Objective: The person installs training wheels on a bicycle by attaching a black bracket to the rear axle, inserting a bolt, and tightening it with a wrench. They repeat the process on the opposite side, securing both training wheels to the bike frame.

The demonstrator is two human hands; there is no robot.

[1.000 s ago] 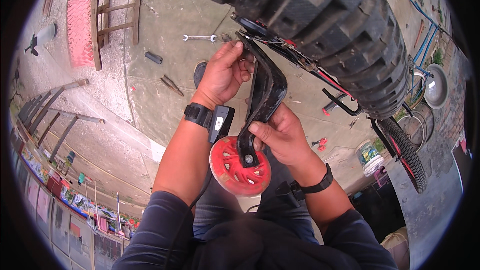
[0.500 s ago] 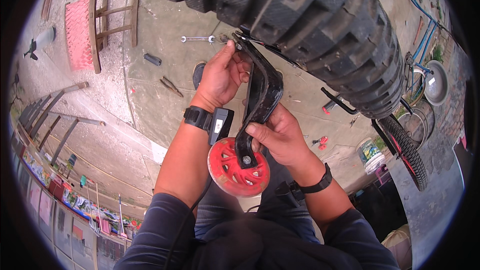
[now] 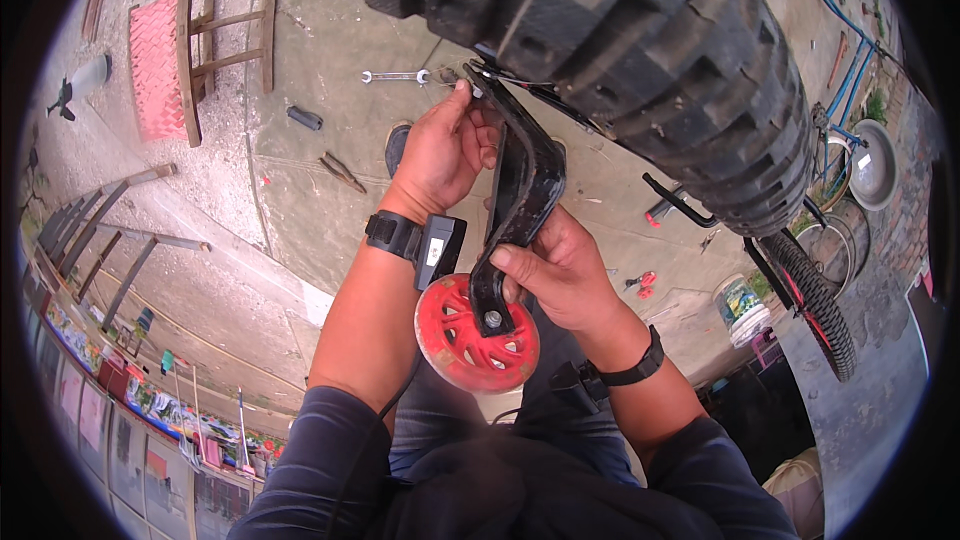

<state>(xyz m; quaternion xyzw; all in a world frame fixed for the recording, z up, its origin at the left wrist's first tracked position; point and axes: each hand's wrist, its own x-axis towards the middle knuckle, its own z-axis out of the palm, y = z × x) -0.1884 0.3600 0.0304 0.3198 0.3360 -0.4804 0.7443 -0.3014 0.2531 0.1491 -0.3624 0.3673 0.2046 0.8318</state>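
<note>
A training wheel [image 3: 455, 342], red with a clear rim, hangs from the lower end of a bent black metal bracket [image 3: 541, 178]. My right hand [image 3: 562, 275] is closed round the bracket just above the wheel, thumb on top. At the bracket's upper end, beside the bicycle's axle area, my left hand [image 3: 440, 153] has its thumb and fingertips pinched together. Whatever small part they hold is hidden. A large knobbly bicycle tyre [image 3: 640, 50] looms over the bracket's top and covers part of the joint.
On the ground mat lie an open-end wrench [image 3: 395, 77], pliers [image 3: 342, 172], a black handle-like piece [image 3: 304, 118] and a red-handled tool [image 3: 645, 284]. A wooden stool [image 3: 187, 65] lies at the left. To the right are a white bucket [image 3: 744, 312] and a metal basin [image 3: 873, 168].
The tyre and the bracket's upper end have shifted very slightly in view. Both hands keep their places and grips.
</note>
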